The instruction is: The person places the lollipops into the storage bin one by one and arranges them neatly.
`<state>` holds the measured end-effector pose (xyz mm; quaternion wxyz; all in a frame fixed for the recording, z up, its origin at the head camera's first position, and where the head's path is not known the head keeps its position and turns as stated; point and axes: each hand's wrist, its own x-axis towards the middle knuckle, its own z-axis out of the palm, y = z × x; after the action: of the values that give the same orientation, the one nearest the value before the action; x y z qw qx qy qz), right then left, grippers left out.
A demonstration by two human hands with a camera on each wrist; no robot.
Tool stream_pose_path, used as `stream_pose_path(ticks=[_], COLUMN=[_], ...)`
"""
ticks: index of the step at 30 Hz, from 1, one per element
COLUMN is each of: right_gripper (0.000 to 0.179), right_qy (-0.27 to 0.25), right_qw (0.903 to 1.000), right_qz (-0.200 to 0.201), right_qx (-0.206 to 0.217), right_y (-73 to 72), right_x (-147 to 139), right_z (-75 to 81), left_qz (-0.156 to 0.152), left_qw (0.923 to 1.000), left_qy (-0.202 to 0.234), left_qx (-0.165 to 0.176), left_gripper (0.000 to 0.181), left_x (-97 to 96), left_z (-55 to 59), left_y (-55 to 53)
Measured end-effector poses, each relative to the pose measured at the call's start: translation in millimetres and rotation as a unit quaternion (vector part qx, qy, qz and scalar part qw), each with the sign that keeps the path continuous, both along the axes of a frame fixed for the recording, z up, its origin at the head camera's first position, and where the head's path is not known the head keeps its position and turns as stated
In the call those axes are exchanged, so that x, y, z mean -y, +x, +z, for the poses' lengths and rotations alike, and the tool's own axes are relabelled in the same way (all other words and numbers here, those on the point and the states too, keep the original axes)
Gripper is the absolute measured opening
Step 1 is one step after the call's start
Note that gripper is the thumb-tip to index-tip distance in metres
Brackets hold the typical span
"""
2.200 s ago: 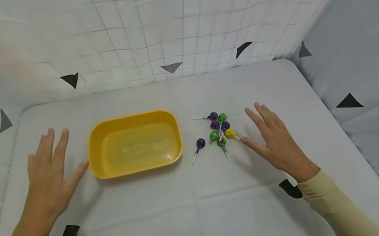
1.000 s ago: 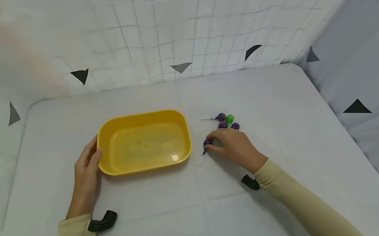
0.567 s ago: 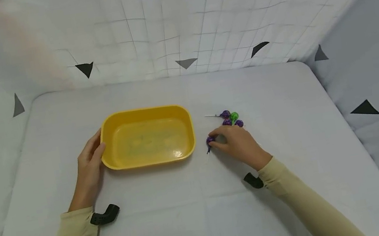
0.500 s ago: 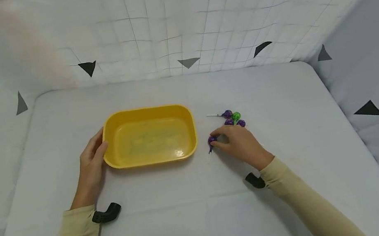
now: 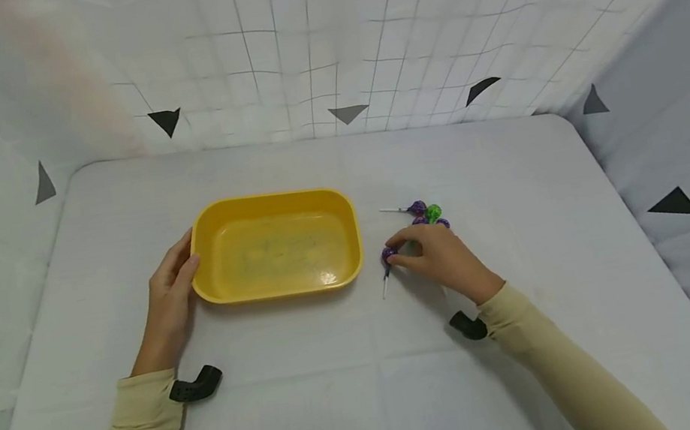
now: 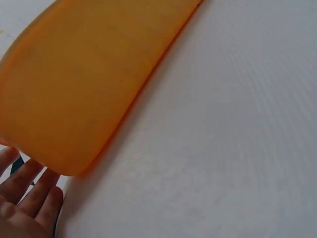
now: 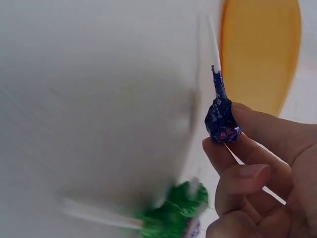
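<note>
Purple lollipop [image 7: 218,116], pinched in my right hand [image 5: 439,256], right of the yellow tub [image 5: 275,246].
My left hand [image 5: 168,298] touches the tub's left end, fingers nearly straight; a green lollipop [image 5: 433,212] lies farther right.

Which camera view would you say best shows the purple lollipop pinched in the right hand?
The right wrist view: the purple lollipop appears close up, with its head, twisted wrapper and stick visible. The head view shows it small, partly covered by the right hand. The left wrist view doesn't show it.
</note>
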<state>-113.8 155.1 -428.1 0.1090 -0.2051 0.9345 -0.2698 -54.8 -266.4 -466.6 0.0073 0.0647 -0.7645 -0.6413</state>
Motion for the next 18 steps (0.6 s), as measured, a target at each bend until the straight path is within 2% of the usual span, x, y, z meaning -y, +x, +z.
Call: stream_pose_path(ticks=[10,18], right_gripper=[0.025,0.026], right_qy=[-0.016,-0.027], right_qw=[0.9998,0.999], right_qz=[0.005,0.007], right_qx=[-0.009,0.035], right_y=[-12.6,-22.4], right_x=[-1,11], right_z=[33.5,61.0], left_qz=[-0.001,-0.006], left_qw=[0.9999,0.9997], left_qy=[-0.001,0.011], left_qx=[-0.013,-0.023], left_gripper=[0.052,0.051], left_x=[0.3,1.5], left_z=[-0.4,-2.7], left_y=[0.9,-0.2])
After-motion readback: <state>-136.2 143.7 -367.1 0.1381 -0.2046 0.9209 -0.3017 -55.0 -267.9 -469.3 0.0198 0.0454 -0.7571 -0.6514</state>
